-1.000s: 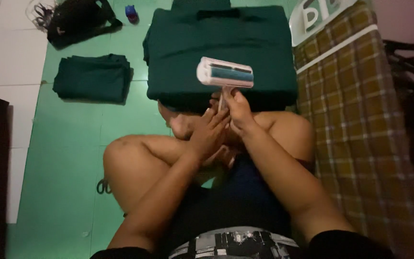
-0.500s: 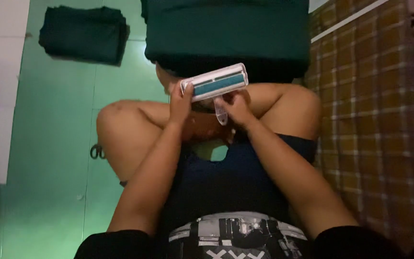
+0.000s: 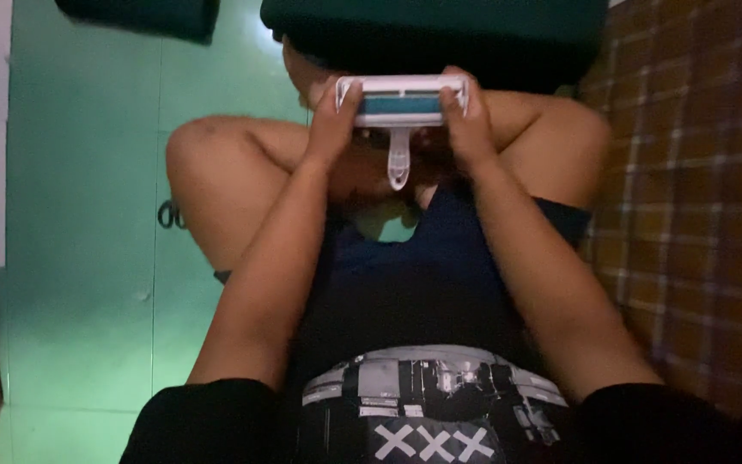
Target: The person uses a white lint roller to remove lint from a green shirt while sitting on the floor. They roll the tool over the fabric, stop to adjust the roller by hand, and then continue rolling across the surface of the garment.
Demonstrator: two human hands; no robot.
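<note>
A white lint brush [image 3: 402,105] with a teal strip and a short white handle pointing toward me is held level above my crossed legs. My left hand [image 3: 333,127] grips its left end and my right hand [image 3: 467,125] grips its right end. Just beyond it lies a stack of dark green folded cloth [image 3: 440,30] on the green floor. My knees spread to either side below the brush.
A second pile of dark green cloth [image 3: 143,13] lies at the far left on the green mat [image 3: 79,215]. A brown plaid fabric [image 3: 697,215] runs along the right. Small black scissors [image 3: 167,215] lie by my left knee. Dark furniture edges the left.
The brush has turned level and come closer to me, and both hands now hold its ends. The view has tilted down, so the cloth piles sit higher in frame.
</note>
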